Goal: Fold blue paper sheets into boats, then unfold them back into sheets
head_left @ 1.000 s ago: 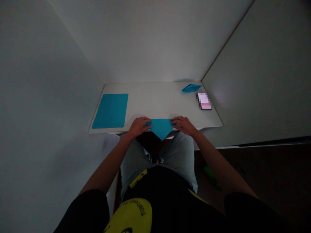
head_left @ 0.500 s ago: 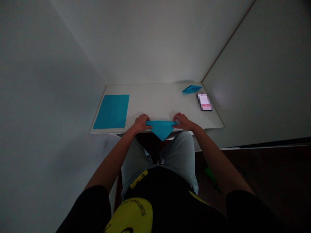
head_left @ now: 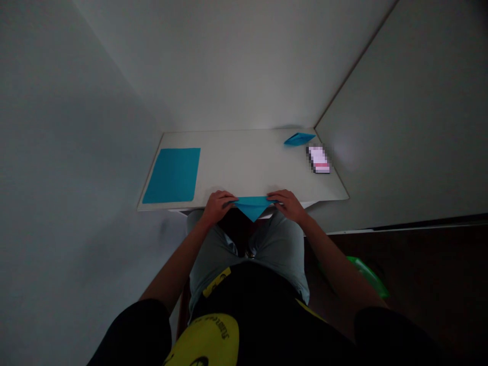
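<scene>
At the near edge of the white bench (head_left: 244, 162), the left hand (head_left: 218, 207) and right hand (head_left: 288, 206), both closed to a pinch, grip the ends of a folded blue paper (head_left: 252, 206), seemingly to keep it taut, its point overhanging the edge. A flat blue sheet (head_left: 171, 175) lies off to the left, a small folded blue piece (head_left: 299, 139) at the far end.

The place appears to be a small domestic room or home study, though the exact sort of room cannot be settled. A plain white tabletop (head_left: 244, 162) is set into a corner and is bounded by a pale back wall (head_left: 229, 66), a pale left wall (head_left: 76, 127) and a pale right wall (head_left: 404, 127). A dark floor (head_left: 430, 284) is seen below, with a green object (head_left: 368, 276) lying on it. A sheet of blue paper (head_left: 171, 175) and a blurred handheld device (head_left: 318, 159) are laid on the tabletop, giving it a casual, personal look.
</scene>
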Demonstrator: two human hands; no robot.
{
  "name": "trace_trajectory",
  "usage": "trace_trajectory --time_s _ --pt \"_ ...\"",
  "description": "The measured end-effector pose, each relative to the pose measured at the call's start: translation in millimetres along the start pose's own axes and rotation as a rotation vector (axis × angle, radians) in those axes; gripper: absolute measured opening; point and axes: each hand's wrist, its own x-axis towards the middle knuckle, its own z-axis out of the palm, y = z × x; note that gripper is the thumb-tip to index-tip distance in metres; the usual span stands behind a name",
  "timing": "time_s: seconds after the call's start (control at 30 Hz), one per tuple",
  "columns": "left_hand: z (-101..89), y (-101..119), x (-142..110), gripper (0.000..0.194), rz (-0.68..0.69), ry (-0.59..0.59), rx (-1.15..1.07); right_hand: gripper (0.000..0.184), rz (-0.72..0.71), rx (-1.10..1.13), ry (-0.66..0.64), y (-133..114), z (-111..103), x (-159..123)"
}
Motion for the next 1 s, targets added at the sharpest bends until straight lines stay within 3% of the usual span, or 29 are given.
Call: trace_trajectory --time_s 0.17,0.4,0.5,0.7,0.83,1.0 --pt "1.9 2.8 -14.1 0.030 0.050 0.034 0.060 0.037 0.028 -0.073 0.052 -10.5 7.5 -12.4" --pt "0.8 10.8 -2.1 0.011 -0.029 0.033 -0.017 0.019 0.141 0.066 0.114 -10.6 5.6 2.8" --pt "3.0 11.4 15.6 0.013 -0.139 0.054 -0.115 0.024 0.289 0.149 0.151 -11.4 3.8 16.9" --pt "17.1 2.4 58.6 0.018 -0.408 0.225 -0.471 0.033 0.510 0.351 0.336 1.5 10.4 49.6" --pt "21.9 -3.7 64.4 0.012 -0.386 0.189 -0.479 0.033 0.504 0.378 0.389 14.7 13.9 58.4" --pt "21.4 -3.6 57.0 0.029 -0.363 0.178 -0.464 0.038 0.446 0.368 0.327 18.4 12.6 52.6"
